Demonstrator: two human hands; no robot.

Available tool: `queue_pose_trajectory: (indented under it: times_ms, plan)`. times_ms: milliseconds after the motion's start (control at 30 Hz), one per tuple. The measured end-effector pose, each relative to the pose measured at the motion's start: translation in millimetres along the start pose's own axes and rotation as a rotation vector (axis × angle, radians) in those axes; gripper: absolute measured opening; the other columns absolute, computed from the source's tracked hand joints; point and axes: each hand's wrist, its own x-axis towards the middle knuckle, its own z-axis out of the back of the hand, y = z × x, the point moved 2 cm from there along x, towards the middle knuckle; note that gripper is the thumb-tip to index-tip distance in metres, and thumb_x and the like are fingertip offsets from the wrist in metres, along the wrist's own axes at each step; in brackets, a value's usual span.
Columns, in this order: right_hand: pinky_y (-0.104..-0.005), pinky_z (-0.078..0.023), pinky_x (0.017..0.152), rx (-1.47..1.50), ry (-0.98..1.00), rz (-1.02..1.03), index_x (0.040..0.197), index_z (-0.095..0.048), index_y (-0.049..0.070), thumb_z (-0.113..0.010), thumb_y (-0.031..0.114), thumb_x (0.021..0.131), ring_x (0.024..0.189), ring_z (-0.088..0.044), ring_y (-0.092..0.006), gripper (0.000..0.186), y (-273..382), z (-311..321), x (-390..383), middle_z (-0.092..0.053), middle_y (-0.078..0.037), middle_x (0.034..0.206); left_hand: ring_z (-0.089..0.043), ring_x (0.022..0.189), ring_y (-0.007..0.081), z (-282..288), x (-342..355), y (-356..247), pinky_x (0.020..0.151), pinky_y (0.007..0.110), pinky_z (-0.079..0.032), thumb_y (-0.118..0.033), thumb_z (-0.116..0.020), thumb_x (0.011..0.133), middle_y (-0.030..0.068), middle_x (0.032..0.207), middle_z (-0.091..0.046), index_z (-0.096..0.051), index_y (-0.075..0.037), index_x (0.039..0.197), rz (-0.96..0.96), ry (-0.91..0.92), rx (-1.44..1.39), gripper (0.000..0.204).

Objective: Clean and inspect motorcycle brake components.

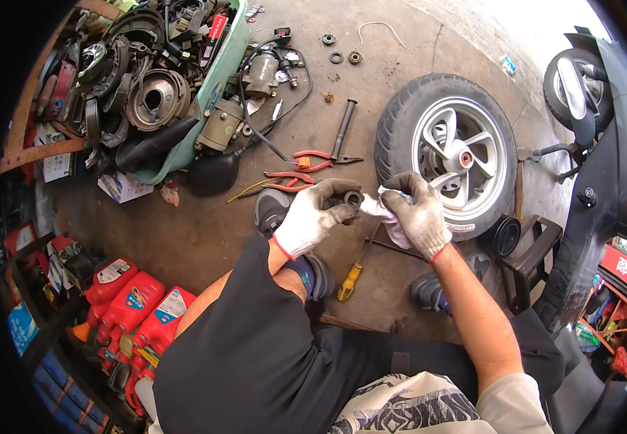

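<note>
Left hand [308, 219], gloved, pinches a small dark metal ring [359, 198] between thumb and fingers; right hand [422, 215], gloved too, clasps a crumpled white cloth [394, 226]. Ring sits above the floor [197, 231], left of the wheel [449, 149], near the cloth; we cannot tell if they touch. We judge it stiff, fairly light, hardly fragile, possibly slippery with grime. We favour a hold round its outer wall, leaving the hole free. Cloth: soft, limp, best bunched.
</note>
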Motion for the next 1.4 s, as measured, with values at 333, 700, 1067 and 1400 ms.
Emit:
queue_pose_trajectory:
  times_ms: [333,700,1067,1400]
  plan:
    - [-0.044,-0.053,0.08,-0.161,0.162,0.078,0.094,-0.07,0.005,-0.07,0.021,0.083,0.089,-0.068,-0.0346,0.02,19.3,-27.8,-8.9,-0.069,-0.017,0.092,-0.065,0.098,0.0162,3.5,-0.4,5.0,0.087,0.03,-0.054,-0.002,-0.067,0.087,0.0118,0.112,-0.066,-0.058,0.006,0.126,0.025,0.033,0.068,0.041]
    - [-0.0429,-0.052,0.084,-0.011,0.121,-0.19,0.099,-0.069,0.007,-0.066,0.026,0.085,0.094,-0.068,-0.0349,0.024,-1.8,-17.9,-12.9,-0.071,-0.018,0.096,-0.065,0.095,0.0126,8.3,6.4,21.9,0.081,0.025,-0.054,-0.016,-0.071,0.093,0.0068,0.111,-0.065,-0.055,0.0,0.132,0.071,0.136,-0.197,0.045]
    - [-0.0443,-0.052,0.085,-0.014,0.135,-0.182,0.099,-0.069,0.008,-0.064,0.027,0.086,0.095,-0.068,-0.036,0.023,-1.5,-26.7,-15.1,-0.071,-0.016,0.098,-0.065,0.1,0.0148,9.7,5.7,23.3,0.085,0.027,-0.054,-0.009,-0.07,0.09,0.0083,0.117,-0.063,-0.051,0.002,0.137,0.08,0.141,-0.168,0.052]
    - [-0.0439,-0.052,0.087,-0.007,0.164,-0.198,0.1,-0.069,0.008,-0.062,0.026,0.086,0.096,-0.067,-0.0356,0.024,-3.5,-26.9,-14.9,-0.071,-0.015,0.099,-0.062,0.106,0.0143,8.4,5.6,18.3,0.092,0.029,-0.052,-0.01,-0.074,0.084,0.008,0.121,-0.061,-0.052,0.004,0.136,0.079,0.116,-0.043,0.059]
